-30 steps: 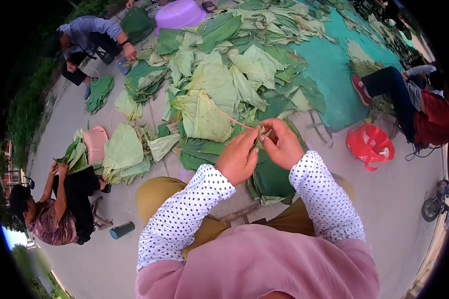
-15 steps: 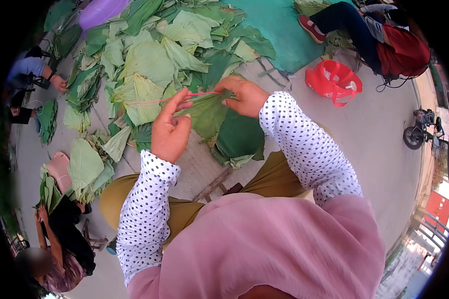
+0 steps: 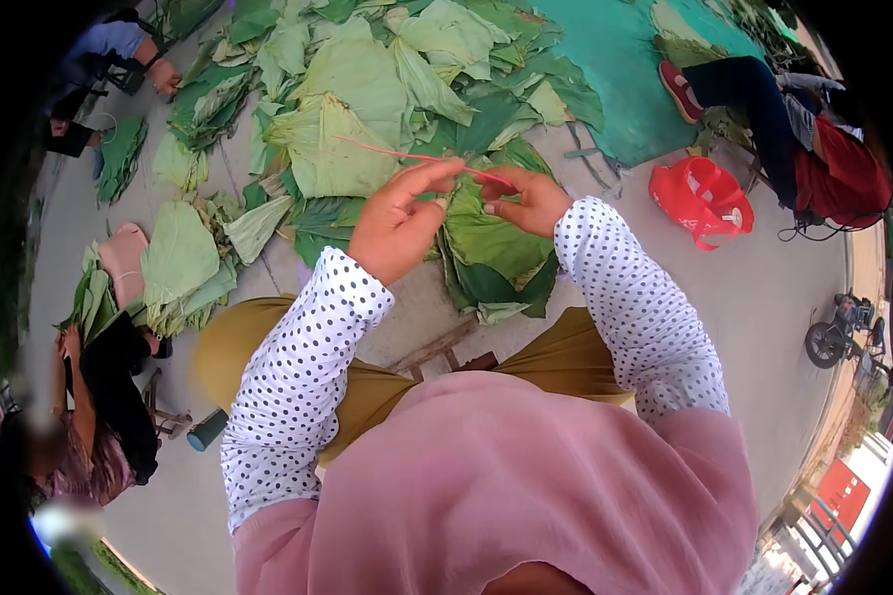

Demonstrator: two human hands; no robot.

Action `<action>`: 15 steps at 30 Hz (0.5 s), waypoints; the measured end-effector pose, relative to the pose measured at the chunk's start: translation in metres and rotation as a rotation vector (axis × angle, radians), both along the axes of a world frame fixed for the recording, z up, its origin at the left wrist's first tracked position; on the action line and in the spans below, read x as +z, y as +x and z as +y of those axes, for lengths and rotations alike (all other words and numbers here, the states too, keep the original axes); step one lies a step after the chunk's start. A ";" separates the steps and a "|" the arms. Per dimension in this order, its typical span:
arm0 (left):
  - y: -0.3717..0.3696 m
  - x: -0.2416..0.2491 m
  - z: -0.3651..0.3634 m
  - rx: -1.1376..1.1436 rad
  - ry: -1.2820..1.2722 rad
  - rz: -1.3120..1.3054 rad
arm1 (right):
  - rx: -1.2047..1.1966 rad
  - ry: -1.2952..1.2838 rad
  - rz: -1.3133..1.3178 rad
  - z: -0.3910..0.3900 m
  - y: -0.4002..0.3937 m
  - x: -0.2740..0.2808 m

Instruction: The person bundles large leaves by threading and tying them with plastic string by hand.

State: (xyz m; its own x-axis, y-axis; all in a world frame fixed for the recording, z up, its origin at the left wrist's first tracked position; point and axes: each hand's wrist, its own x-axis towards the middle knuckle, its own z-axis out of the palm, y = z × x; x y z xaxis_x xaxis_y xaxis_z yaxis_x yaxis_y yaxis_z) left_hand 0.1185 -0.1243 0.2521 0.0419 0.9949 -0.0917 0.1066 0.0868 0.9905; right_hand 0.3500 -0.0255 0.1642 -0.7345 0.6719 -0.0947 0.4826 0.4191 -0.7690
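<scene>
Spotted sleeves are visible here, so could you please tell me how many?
2: the left sleeve ends at the left hand, and the right sleeve at the right hand.

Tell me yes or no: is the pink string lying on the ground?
No, the pink string is held up at the left hand and right hand, above the leaves.

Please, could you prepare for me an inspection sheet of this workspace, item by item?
Surface: grey concrete ground, partly under a flat green sheet.
Job's things: thin pink-red string; broad flat green leaves, piled and overlapping.
Clutter: red bag with loop handles at right; blue-green cylinder at lower left.
Hands: left hand and right hand close together, string across both; grip unclear.
Cables: thin dark cord-like strand at right, kind unclear.
Surroundings: seated person in dark trousers at right, another person at lower left; dark two-wheeler at far right.
</scene>
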 end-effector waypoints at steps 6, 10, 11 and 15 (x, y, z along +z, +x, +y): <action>-0.015 -0.091 -0.022 -0.367 -0.097 0.176 | -0.158 -0.259 0.359 -0.018 -0.014 0.058; -0.042 -0.212 -0.044 -0.198 -0.530 0.488 | -0.239 -0.136 0.299 -0.019 -0.008 0.062; -0.060 -0.241 -0.044 -0.111 -0.623 0.607 | -0.252 -0.122 0.272 -0.020 -0.009 0.063; -0.136 -0.304 -0.023 0.523 -0.926 0.278 | -0.263 -0.092 0.277 -0.022 -0.022 0.057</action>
State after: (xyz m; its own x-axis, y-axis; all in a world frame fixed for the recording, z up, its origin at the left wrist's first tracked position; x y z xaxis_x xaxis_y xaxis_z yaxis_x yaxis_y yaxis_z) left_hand -0.0177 -0.1473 -0.0522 -0.5026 0.4250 -0.7528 0.0498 0.8836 0.4656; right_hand 0.3282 -0.0477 0.2214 -0.5449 0.8384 0.0139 0.3335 0.2319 -0.9138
